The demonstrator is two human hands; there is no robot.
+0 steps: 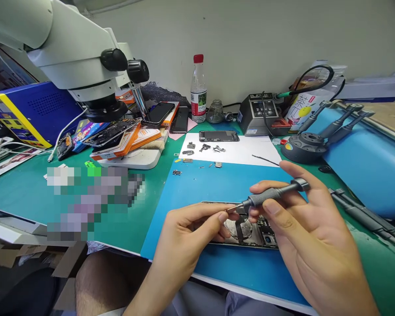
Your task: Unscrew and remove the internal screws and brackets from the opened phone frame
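My right hand [316,228] holds a grey precision screwdriver [266,196] by its knurled handle, tilted with its thin shaft pointing down to the left. The fingers of my left hand [194,237] are pinched together at the screwdriver's tip; whether a tiny part sits between them is hidden. Below both hands an opened phone housing [265,226] lies on the blue mat [171,206], its inner parts and camera showing. My hands cover its left and middle portions.
Small phone parts [204,148] and a phone screen [219,136] lie on white paper behind the mat. A microscope [95,66] overhangs the left. At right stand a screwdriver holder [303,147] and a soldering station [258,114]; more screwdrivers [365,215] lie nearby. A bottle [198,94] stands behind.
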